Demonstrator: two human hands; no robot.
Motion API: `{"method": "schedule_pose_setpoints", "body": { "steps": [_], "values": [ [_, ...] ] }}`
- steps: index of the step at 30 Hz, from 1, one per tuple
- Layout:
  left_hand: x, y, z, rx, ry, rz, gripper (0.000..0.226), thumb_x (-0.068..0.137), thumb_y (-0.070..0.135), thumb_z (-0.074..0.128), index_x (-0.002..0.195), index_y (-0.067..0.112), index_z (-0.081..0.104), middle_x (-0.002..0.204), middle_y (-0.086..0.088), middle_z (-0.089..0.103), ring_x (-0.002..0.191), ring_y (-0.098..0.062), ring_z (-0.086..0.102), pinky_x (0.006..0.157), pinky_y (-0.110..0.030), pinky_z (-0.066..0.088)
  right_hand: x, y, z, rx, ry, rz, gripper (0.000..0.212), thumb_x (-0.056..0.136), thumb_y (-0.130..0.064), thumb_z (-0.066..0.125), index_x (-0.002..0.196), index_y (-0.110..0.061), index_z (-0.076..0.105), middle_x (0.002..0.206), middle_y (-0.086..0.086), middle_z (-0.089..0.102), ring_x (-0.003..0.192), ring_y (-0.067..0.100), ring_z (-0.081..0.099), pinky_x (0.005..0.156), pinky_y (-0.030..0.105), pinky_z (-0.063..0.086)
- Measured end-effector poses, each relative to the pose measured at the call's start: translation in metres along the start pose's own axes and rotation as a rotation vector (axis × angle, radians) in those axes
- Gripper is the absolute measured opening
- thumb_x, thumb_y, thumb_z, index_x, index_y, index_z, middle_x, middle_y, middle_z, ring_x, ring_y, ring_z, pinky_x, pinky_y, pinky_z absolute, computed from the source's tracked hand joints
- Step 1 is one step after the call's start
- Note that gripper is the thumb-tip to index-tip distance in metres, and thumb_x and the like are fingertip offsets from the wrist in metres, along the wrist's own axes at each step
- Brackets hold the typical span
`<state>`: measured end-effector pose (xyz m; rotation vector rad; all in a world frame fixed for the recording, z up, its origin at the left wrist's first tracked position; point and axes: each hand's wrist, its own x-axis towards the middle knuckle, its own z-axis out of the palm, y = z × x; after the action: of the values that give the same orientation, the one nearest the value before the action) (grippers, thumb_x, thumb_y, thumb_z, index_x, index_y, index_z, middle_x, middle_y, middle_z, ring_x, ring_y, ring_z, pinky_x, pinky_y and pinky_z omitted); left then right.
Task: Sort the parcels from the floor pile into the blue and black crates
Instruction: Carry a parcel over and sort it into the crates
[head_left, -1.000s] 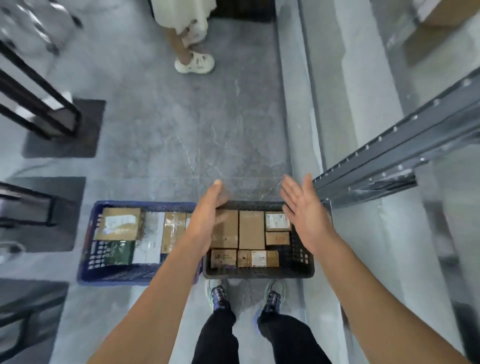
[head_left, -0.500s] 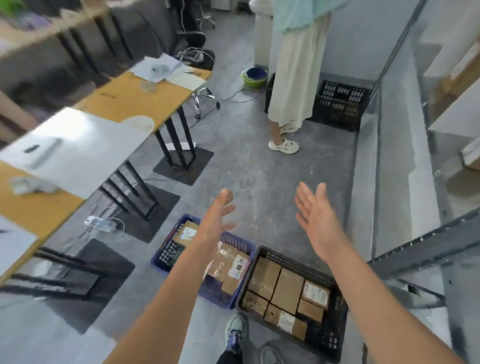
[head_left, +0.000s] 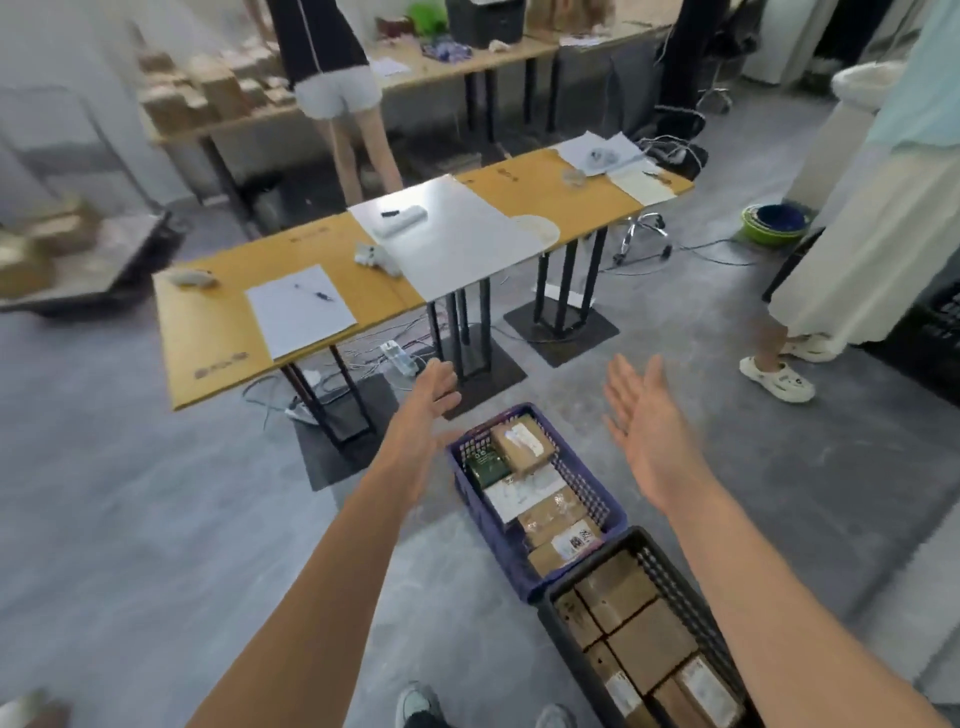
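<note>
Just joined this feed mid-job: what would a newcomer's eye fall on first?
Two open, empty hands reach forward mid-frame: left hand and right hand. Below them on the grey floor sit a blue plastic crate and a black plastic crate, both filled with mostly brown cardboard parcels.

2 crates: 1 blue crate (head_left: 592, 493) and 1 black crate (head_left: 691, 613). 2 hands: 1 left hand (head_left: 428, 400), 1 right hand (head_left: 647, 431). 1 green parcel (head_left: 485, 466).

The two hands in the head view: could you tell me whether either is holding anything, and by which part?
Nothing is held. The left hand and right hand are both open and empty.
</note>
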<state>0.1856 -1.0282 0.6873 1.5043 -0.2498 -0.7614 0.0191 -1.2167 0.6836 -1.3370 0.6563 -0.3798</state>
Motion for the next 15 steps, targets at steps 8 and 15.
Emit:
{"method": "schedule_pose_setpoints", "body": {
  "steps": [8, 15],
  "values": [
    [-0.057, 0.001, -0.142, -0.142, 0.255, 0.005, 0.057, 0.104, 0.059, 0.038, 0.15, 0.025, 0.048, 0.15, 0.005, 0.051, 0.134, -0.016, 0.051, 0.102, -0.043, 0.049, 0.002, 0.008, 0.147, -0.05, -0.26, 0.019, 0.091, 0.09, -0.08, 0.024, 0.166, -0.03, 0.022, 0.17, -0.011, 0.028, 0.154, 0.008, 0.029, 0.127, 0.038, 0.022],
    [-0.119, -0.001, -0.277, -0.211, 0.431, 0.047, 0.056, 0.095, 0.066, 0.043, 0.138, 0.032, 0.053, 0.147, 0.007, 0.052, 0.132, -0.013, 0.052, 0.101, -0.04, 0.049, 0.001, 0.025, 0.31, -0.079, -0.45, 0.043, 0.08, 0.098, -0.073, 0.02, 0.164, -0.03, 0.027, 0.168, -0.011, 0.033, 0.151, 0.007, 0.033, 0.127, 0.038, 0.022]
  ]
}}
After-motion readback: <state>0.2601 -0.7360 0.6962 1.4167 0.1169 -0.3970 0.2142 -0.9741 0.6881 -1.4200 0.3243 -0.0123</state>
